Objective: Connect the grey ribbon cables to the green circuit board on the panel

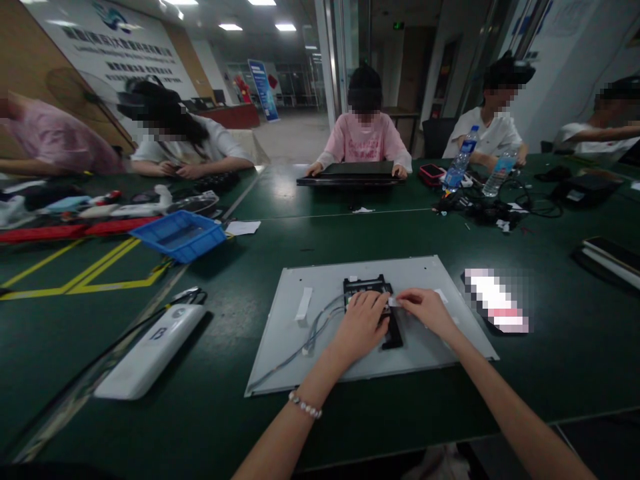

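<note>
A pale grey flat panel [420,353] lies on the table with a black plastic frame [394,332] on its middle. My left hand [361,325] rests flat over this frame, fingers stretched out, hiding much of what sits inside it. Close by on the right, my right hand [429,311] pinches a small white strip [393,303] between thumb and fingertips at the frame's edge; whether it is tape or a flat cable I cannot tell. Thin grey wires [316,328] run from the frame to the panel's near left corner. Left of them is a white tape piece [303,304].
A white power bank [153,350] with a black cable lies left, a lit phone [497,301] right. Beyond are a blue tray [183,237], water bottles [461,160] and tangled cables [480,208]. Across the table, a person in pink holds a black flat screen [353,176].
</note>
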Demonstrator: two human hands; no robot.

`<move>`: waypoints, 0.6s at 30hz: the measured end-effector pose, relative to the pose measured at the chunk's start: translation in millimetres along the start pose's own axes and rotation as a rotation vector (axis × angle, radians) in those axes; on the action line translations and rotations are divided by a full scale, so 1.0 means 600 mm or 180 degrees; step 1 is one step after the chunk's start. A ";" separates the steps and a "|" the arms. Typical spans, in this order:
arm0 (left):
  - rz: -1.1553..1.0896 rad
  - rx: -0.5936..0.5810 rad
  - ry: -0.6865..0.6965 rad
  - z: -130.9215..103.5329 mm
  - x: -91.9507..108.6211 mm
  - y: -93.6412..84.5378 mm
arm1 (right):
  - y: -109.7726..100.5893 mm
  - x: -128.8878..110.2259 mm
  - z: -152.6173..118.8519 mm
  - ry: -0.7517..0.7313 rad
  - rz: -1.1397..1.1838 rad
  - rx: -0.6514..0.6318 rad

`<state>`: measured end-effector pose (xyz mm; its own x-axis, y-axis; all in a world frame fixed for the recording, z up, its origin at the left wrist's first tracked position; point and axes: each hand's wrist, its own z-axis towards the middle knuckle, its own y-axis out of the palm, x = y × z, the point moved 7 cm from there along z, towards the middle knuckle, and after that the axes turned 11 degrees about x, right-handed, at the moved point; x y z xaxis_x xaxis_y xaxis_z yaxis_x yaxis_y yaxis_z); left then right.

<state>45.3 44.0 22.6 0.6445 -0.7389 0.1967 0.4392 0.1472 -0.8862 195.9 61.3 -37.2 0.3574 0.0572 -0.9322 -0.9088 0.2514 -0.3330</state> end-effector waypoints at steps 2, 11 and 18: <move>-0.0017 0.0026 -0.0031 -0.001 -0.002 -0.001 | 0.002 0.011 0.000 0.0202 0.0132 -0.0073; 0.0102 -0.0008 0.0183 -0.001 0.008 -0.004 | 0.002 -0.035 -0.012 -0.0474 -0.0329 -0.0068; 0.0142 -0.0012 0.0187 -0.002 0.009 0.000 | 0.009 -0.060 -0.023 -0.1078 -0.1185 0.0037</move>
<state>48.1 39.1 23.3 0.6253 -0.7691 0.1322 0.4085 0.1783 -0.8952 175.3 47.2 -7.4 0.7086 0.2713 -0.6514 -0.7045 0.3249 -0.6310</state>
